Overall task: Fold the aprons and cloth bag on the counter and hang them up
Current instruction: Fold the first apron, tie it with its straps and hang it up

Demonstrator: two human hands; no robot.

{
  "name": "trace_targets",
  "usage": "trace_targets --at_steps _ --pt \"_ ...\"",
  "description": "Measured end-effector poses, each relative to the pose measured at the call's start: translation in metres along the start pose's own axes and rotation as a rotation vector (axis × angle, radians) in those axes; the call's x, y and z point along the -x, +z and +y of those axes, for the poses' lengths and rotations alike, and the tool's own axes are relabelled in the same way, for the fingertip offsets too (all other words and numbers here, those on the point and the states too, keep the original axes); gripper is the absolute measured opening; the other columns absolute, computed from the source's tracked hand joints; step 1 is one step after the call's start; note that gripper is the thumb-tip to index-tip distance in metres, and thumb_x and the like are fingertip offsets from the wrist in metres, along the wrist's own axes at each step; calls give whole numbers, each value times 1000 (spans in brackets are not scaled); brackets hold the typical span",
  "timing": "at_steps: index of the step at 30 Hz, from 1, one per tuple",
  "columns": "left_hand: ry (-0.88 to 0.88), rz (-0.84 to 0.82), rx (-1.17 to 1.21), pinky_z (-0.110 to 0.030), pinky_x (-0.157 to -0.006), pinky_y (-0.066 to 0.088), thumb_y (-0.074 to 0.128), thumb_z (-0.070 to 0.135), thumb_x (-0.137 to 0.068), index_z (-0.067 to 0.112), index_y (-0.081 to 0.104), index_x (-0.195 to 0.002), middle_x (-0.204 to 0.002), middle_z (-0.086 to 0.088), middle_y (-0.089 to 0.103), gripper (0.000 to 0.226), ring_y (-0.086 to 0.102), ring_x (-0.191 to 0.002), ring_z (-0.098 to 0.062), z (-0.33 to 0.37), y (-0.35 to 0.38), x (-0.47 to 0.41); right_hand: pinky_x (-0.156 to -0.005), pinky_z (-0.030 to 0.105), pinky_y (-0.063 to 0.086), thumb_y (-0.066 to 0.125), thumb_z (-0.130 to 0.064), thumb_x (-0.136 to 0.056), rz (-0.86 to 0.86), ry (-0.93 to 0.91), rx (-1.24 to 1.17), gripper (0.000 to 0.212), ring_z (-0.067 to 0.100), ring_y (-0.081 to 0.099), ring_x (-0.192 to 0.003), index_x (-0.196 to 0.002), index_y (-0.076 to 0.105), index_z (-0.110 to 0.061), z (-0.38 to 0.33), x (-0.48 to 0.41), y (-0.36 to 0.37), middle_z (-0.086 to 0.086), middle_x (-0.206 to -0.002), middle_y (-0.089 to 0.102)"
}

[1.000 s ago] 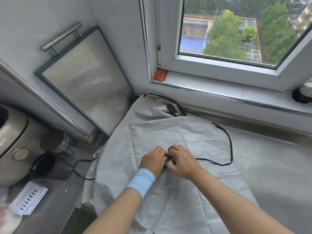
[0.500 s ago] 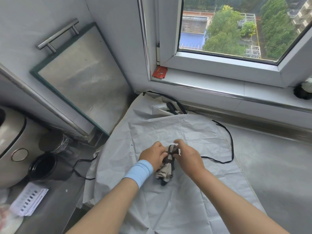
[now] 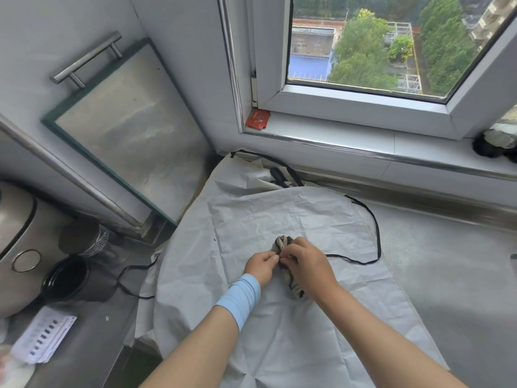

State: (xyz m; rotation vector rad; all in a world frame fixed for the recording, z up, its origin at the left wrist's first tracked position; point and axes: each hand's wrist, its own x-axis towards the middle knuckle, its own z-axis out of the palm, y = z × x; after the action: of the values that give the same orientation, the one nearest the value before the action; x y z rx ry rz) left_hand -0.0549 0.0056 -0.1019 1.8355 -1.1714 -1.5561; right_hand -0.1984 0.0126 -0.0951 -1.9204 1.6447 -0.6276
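Our left hand (image 3: 261, 266) and right hand (image 3: 306, 263) both pinch the striped bundle (image 3: 282, 242) between them; its length runs back under the right wrist, nearer that hand.

Soft daylight enters through the window (image 3: 363, 49) at upper right, lighting the scene evenly with faint shadows. Wide-angle distortion bends the frame edges, and the lower left corner is blurred and dimmer.

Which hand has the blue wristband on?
The left hand: a light blue band wraps its wrist; the right hand has a bare wrist. Both pinch the striped bundle.
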Motion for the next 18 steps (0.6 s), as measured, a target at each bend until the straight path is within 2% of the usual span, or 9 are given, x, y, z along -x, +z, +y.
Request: trace_targets --at_steps 3,7,10,13,14,16,18 --pt "-53 28 197 -20 -88 39 50 8 -98 -1 66 -113 -103 -6 64 23 56 -98 -15 0 7 2 -67 27 50 77 -19 -80 40 34 -12 8 12 62 -77 -88 77 -24 -1 -1 -4 -8 -87 64" --pt "-89 91 237 -21 -90 42 58 8 -94 1 69 -111 -103 -4 66 21 57 -96 -13 3 12 0 -76 24 51 76 -30 -78 34 268 -101 7 8 66 -83 -83 79 -26 -6 -4 -9 -10 -89 72" --pt "-198 103 359 -31 -92 48 63 9 -90 10 75 -92 -92 -6 70 13 59 -87 -16 6 17 0 -75 29 51 72 -32 -79 -16 370 -81 11 13 67 -82 -77 78 -23 -10 -6 -12 -5 -79 75" --pt "-278 83 422 -34 -80 53 71 12 -77 14 77 -78 -79 -7 70 7 61 -76 -20 7 18 0 -84 34 49 65 -30 -76 -27 484 20 12 20 62 -90 -73 76 -25 -17 -13 -12 -4 -79 72" --pt "-287 85 416 -34 -77 54 74 16 -67 13 78 -76 -75 -9 69 10 61 -73 -20 5 18 -1 -87 36 47 62 -28 -75 -29 519 63 13 22 60 -92 -71 75 -25 -19 -15 -11 -3 -82 71" --pt "-263 110 358 -40 -81 58 75 25 -50 15 79 -72 -72 -8 72 24 64 -71 -20 -7 18 -12 -88 37 46 58 -25 -73 -67 580 107 14 25 59 -93 -69 71 -21 -23 -21 -9 0 -85 69" --pt "-261 148 307 -42 -83 59 74 25 -50 18 79 -69 -72 -6 74 21 66 -69 -19 -9 18 -13 -83 34 50 55 -22 -75 -112 629 88 17 27 61 -86 -71 70 -15 -25 -25 -6 3 -85 69"
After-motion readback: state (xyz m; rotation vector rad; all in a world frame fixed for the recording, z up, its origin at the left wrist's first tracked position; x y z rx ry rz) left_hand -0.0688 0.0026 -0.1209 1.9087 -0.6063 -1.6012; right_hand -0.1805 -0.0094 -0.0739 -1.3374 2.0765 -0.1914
